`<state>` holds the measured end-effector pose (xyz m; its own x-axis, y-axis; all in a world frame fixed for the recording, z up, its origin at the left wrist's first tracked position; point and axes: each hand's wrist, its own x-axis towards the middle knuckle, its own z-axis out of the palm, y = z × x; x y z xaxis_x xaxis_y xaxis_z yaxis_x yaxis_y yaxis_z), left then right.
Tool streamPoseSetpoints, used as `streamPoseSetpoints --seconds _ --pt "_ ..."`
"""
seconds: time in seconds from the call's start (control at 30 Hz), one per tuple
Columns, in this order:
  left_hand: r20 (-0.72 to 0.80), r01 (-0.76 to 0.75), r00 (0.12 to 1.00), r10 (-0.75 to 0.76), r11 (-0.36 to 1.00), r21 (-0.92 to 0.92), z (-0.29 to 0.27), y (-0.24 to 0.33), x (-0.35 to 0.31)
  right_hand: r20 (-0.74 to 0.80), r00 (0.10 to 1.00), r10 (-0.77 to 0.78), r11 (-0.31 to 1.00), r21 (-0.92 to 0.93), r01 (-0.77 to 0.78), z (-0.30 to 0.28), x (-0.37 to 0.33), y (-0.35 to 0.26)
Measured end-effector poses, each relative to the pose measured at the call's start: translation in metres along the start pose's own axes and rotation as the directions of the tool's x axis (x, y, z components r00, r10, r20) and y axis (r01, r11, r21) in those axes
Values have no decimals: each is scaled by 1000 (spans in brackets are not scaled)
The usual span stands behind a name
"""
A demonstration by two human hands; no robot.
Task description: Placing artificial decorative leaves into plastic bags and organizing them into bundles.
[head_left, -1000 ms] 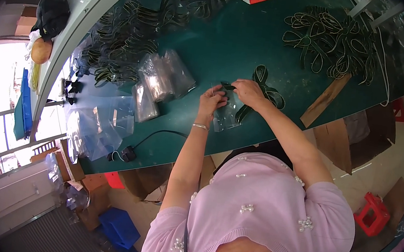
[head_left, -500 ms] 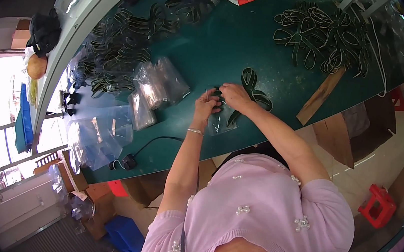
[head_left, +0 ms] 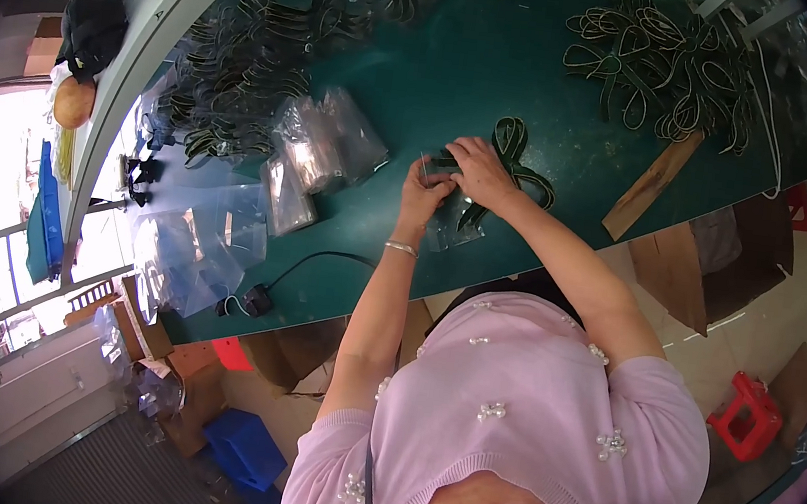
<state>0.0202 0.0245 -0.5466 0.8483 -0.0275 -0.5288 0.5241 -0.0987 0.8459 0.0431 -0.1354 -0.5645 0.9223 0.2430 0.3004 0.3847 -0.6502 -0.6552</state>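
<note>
A dark green looped ribbon bow [head_left: 509,139] with pale edging lies on the green tabletop, in front of me. Bent over its left side, my right hand [head_left: 481,175] is closed on the ribbon. Close beside it, my left hand [head_left: 424,197] has thumb and fingers pinched on the edge of a clear plastic bag [head_left: 456,235]. Most of that bag lies below the hands, with part of the bow over it or inside it; I cannot tell which. The fingertips of both hands nearly meet, hiding the ribbon's left end.
Stacked clear bags [head_left: 321,141] lie left of my hands, before a heap of bagged bows [head_left: 256,58]. Loose looped ribbons [head_left: 663,67] are piled at the far right, above a wooden strip [head_left: 651,187]. A black cable [head_left: 317,256] crosses the front edge. A red stool [head_left: 748,417] stands below.
My right hand has shifted slightly, its fingers now flatter over the ribbon. My left hand has turned in closer under it. The whole view has tilted slightly.
</note>
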Motion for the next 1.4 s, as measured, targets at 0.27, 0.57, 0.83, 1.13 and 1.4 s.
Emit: streamPoseSetpoints --seconds 0.27,0.57,0.83,1.13,1.4 --pt "28 151 989 -149 951 -269 -14 -31 -60 517 856 27 976 172 -134 -50 -31 -23" --pt "-13 13 1000 -14 995 -100 -4 -40 -68 573 813 102 985 57 -164 -25 -48 -16" --pt "-119 15 993 -23 998 -65 3 -28 -65 533 841 90 980 103 -169 -20 -38 -18" --pt "-138 -3 990 6 1000 22 6 -32 -63 525 841 133 991 -42 -130 -24 -40 -30" --pt "-107 -18 994 23 999 40 20 -26 -63 538 832 135 989 -26 -144 -4 -53 -18"
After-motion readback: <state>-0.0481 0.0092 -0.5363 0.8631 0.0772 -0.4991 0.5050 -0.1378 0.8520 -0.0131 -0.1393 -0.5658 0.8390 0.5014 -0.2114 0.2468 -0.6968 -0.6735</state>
